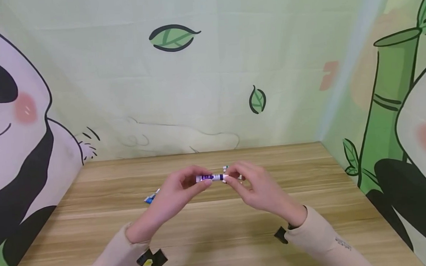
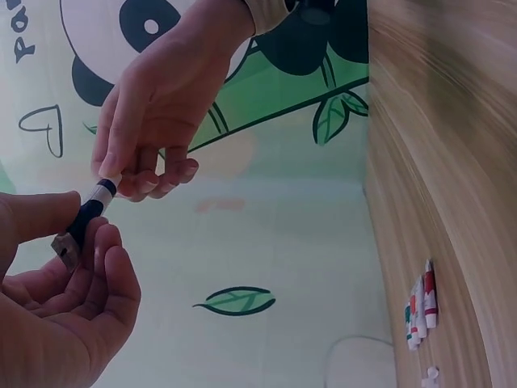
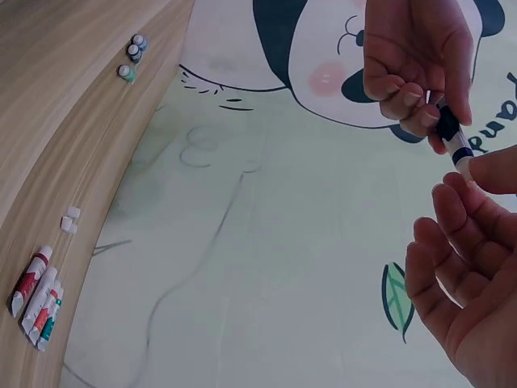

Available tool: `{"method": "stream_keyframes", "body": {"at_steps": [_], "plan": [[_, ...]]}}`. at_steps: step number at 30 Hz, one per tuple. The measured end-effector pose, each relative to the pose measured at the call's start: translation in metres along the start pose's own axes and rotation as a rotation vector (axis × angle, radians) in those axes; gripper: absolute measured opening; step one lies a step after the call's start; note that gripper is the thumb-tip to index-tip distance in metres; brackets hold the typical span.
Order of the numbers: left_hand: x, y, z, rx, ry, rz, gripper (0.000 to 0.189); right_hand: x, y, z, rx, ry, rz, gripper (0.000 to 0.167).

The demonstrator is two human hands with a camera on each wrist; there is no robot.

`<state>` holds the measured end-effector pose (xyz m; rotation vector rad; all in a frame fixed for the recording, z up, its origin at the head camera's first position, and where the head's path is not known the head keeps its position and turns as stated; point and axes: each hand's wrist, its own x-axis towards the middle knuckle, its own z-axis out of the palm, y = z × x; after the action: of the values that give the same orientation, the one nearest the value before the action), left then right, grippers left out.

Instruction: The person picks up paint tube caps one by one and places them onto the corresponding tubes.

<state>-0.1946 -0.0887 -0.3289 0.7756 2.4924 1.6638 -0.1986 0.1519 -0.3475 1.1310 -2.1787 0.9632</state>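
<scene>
Purple-labelled tube (image 1: 209, 177) is held above the table (image 1: 218, 233), directly between the hands, its long axis running crosswise from one to the other. Body near the flat tail is pinched by the left hand (image 1: 176, 191); white cap end (image 3: 462, 165) is pinched by the right hand (image 1: 256, 187), so neither is clearly nearer.

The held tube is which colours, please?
The paint tube is white and purple, clearest in the head view.

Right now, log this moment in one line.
left hand: holds purple and white tube | right hand: pinches its cap end | red tube: on table
</scene>
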Motion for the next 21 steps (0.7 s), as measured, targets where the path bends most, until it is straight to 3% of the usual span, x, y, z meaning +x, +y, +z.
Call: {"method": "stream_keyframes", "body": {"at_steps": [5, 13, 21], "plan": [[0.000, -0.001, -0.001, -0.023, -0.001, -0.012, 0.024, 0.001, 0.001, 0.002, -0.043, -0.001, -0.045, 0.011], [0.005, -0.010, -0.001, -0.213, -0.014, -0.080, 0.026, 0.003, -0.002, 0.004, -0.059, -0.007, 0.002, 0.012], [0.012, -0.019, -0.001, -0.201, -0.005, -0.085, 0.026, 0.003, 0.004, 0.008, -0.131, 0.004, 0.004, 0.004]]}}
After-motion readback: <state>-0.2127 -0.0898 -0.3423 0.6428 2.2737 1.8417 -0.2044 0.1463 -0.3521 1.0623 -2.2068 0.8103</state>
